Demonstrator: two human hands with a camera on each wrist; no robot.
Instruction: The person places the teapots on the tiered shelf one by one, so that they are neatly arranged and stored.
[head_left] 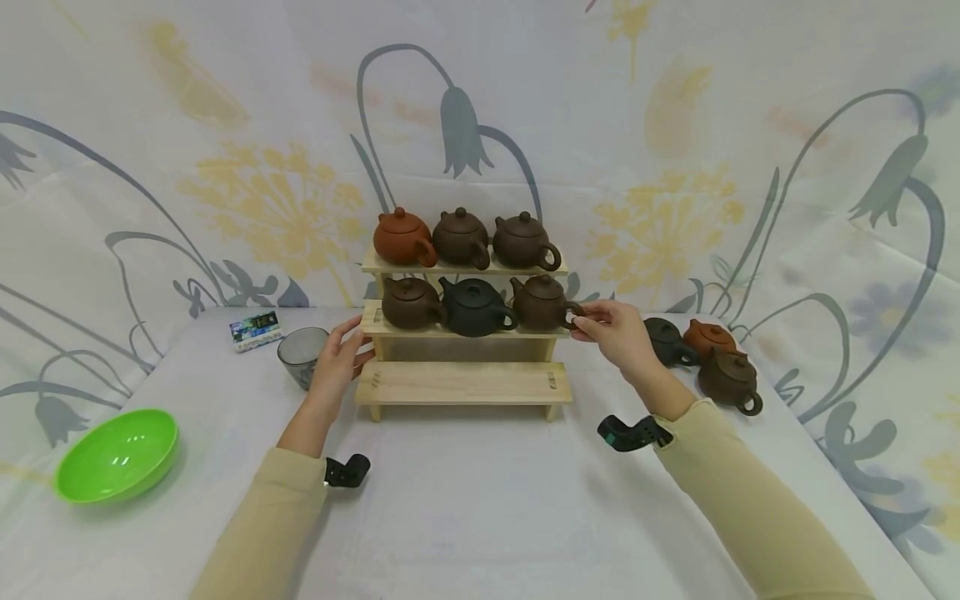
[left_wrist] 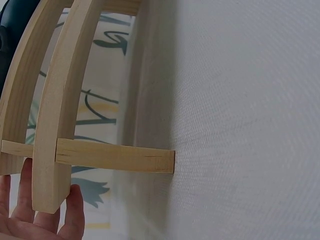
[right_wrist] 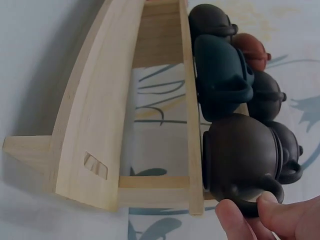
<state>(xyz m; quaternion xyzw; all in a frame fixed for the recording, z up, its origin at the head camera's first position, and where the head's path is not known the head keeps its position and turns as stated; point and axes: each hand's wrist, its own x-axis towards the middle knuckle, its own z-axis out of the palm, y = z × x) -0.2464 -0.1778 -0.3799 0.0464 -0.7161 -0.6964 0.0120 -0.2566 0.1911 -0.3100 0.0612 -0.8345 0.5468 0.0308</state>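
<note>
A three-step wooden stand (head_left: 463, 383) bears small teapots on its top and middle steps. My right hand (head_left: 618, 333) pinches the handle of a dark brown teapot (head_left: 540, 302) at the right end of the middle step; in the right wrist view, thumb and fingers meet on that handle. Beside this pot are a black teapot (head_left: 474, 307) and another brown teapot (head_left: 410, 303). On the top step sit a red-brown teapot (head_left: 401, 237) and two brown teapots (head_left: 461, 237). My left hand (head_left: 337, 362) touches the stand's left end with its fingers extended.
At the table's right stand a black teapot (head_left: 663, 340), a red-brown teapot (head_left: 708, 337) and a brown teapot (head_left: 727, 379). To the left are a grey translucent cup (head_left: 302, 354), a small printed box (head_left: 256, 331) and a green bowl (head_left: 118, 457). Patterned cloth hangs behind.
</note>
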